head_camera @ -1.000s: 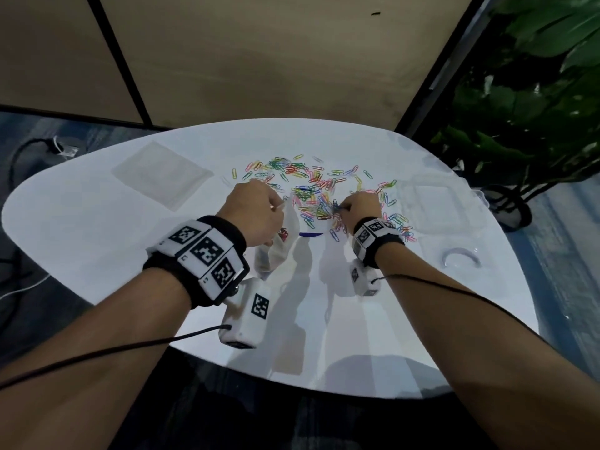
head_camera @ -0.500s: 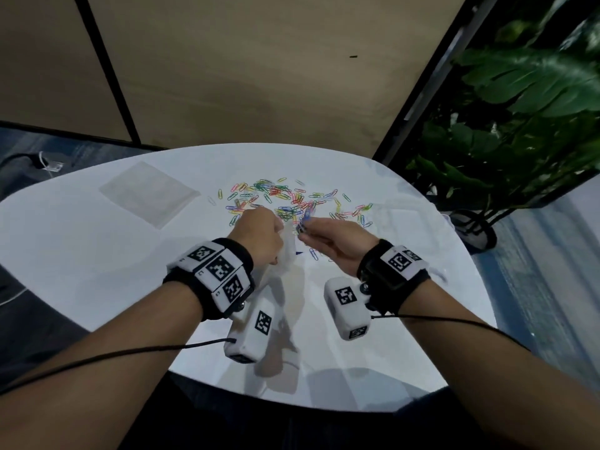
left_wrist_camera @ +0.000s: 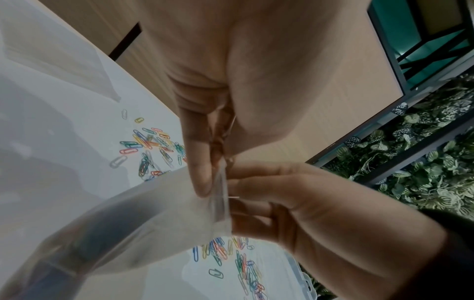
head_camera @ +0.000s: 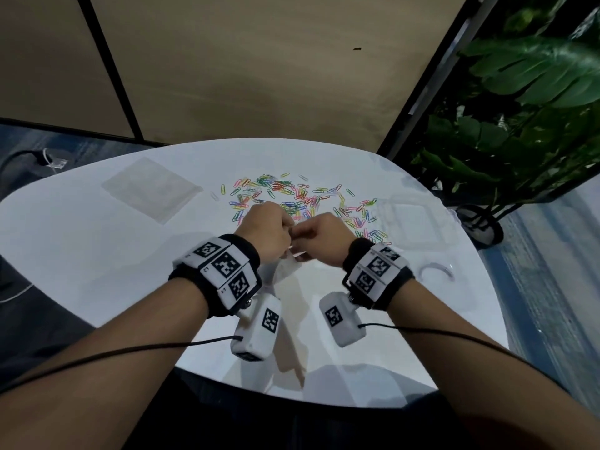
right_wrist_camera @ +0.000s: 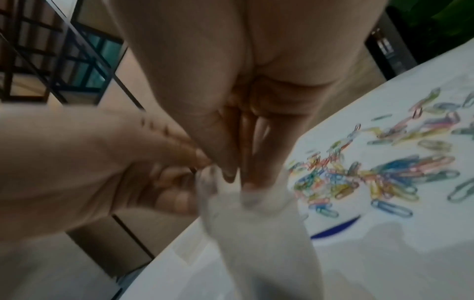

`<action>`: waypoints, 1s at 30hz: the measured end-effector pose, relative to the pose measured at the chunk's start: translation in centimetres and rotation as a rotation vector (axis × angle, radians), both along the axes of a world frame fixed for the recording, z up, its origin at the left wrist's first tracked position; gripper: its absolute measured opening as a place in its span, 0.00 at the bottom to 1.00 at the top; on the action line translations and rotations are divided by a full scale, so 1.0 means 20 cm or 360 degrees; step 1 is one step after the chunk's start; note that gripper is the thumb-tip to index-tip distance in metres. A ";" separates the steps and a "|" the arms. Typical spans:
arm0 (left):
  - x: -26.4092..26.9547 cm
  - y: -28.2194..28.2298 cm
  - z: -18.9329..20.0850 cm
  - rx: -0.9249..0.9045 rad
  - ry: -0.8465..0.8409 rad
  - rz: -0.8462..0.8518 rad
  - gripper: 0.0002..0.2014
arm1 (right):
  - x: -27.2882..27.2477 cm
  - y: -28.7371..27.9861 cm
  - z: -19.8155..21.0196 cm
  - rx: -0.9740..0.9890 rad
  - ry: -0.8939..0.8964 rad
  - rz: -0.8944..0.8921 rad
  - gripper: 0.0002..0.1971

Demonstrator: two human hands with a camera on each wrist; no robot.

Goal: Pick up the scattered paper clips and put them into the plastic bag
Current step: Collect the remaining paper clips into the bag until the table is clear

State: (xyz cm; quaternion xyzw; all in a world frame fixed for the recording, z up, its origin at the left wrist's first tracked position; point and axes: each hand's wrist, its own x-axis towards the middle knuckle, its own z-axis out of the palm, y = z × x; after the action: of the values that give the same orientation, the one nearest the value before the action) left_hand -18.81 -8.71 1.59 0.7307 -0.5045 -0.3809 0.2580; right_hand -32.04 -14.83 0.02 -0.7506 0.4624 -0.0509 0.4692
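Observation:
Many coloured paper clips [head_camera: 292, 196] lie scattered on the white table [head_camera: 81, 241], just beyond my hands. A small translucent plastic bag [head_camera: 285, 267] hangs between both hands above the table. My left hand [head_camera: 266, 225] pinches the bag's rim [left_wrist_camera: 218, 188] between thumb and fingers. My right hand [head_camera: 324, 237] meets it from the right, and its thumb and fingertips [right_wrist_camera: 228, 172] pinch the bag's mouth [right_wrist_camera: 246, 194]. No clip shows between the right fingers. The bag's body [left_wrist_camera: 128, 213] sags down to the left. More clips [right_wrist_camera: 359, 178] lie to the right of the bag.
A flat stack of clear bags [head_camera: 152, 190] lies at the back left. A clear plastic box [head_camera: 415, 222] and a clear ring-shaped piece [head_camera: 435, 271] sit at the right. A leafy plant [head_camera: 519, 125] stands beyond the table's right edge.
My right hand has lifted from the clip pile and come left to the bag's mouth. The left hand has raised the bag slightly toward it.

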 end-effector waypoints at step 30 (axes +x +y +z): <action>0.08 0.02 0.00 0.0030 -0.0083 0.0037 0.19 | -0.51 -0.51 -0.54 -0.0453 0.1254 -0.0292 0.25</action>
State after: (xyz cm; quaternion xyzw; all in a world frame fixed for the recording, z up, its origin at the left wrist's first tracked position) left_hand -17.16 -8.30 1.63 0.7486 -0.4989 -0.3632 0.2423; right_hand -42.24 -25.09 -10.71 -0.7257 0.6595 0.1350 0.1419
